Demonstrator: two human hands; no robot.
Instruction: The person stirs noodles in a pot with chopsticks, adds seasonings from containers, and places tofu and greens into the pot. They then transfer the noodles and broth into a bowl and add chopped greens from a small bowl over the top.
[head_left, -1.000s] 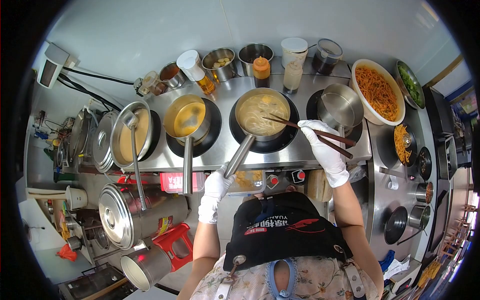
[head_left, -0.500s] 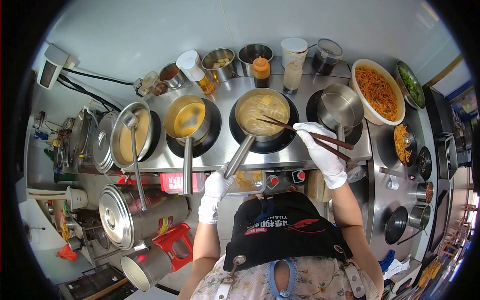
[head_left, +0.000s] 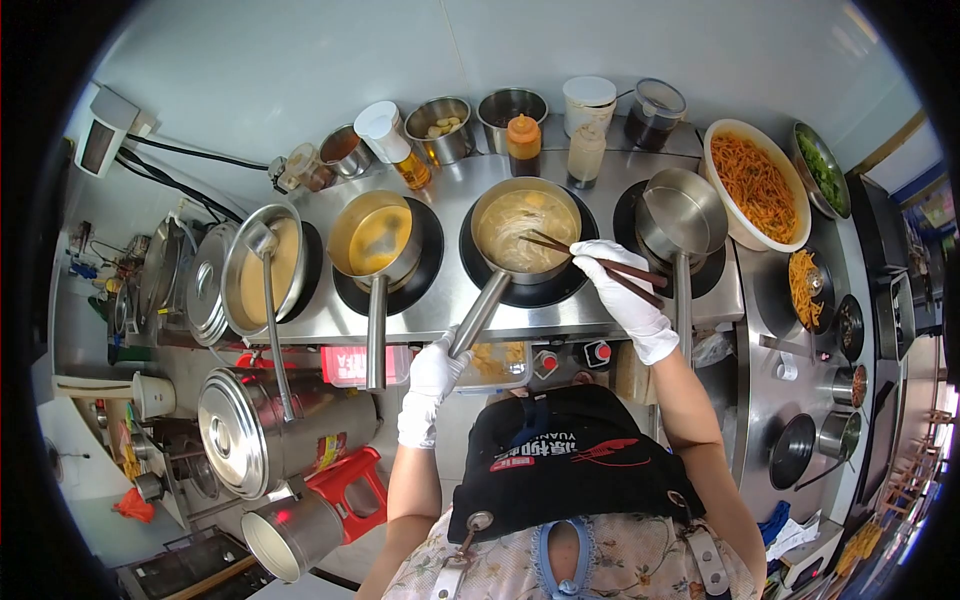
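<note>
White gloves cover both of my hands. My left hand (head_left: 437,373) is closed around the end of the handle of a saucepan (head_left: 490,300), which stands on a black burner (head_left: 568,285). Pale noodles (head_left: 522,228) lie in yellowish broth inside it, with a yellow piece near the far rim. My right hand (head_left: 618,288) grips a pair of dark chopsticks (head_left: 632,272) at the pan's right side. Their tips dip into the noodles and broth near the middle of the pan.
To the left are a saucepan of yellow liquid (head_left: 370,237) and a wide pan (head_left: 258,290) with a ladle (head_left: 268,300). An unused-looking saucepan (head_left: 684,212) stands right, beside a bowl of orange shreds (head_left: 712,185). Sauce bottles (head_left: 523,145) line the back.
My right hand has moved left and slightly nearer the pan with the chopsticks. The noodles have shifted into a swirl around the tips. My left hand stays on the handle.
</note>
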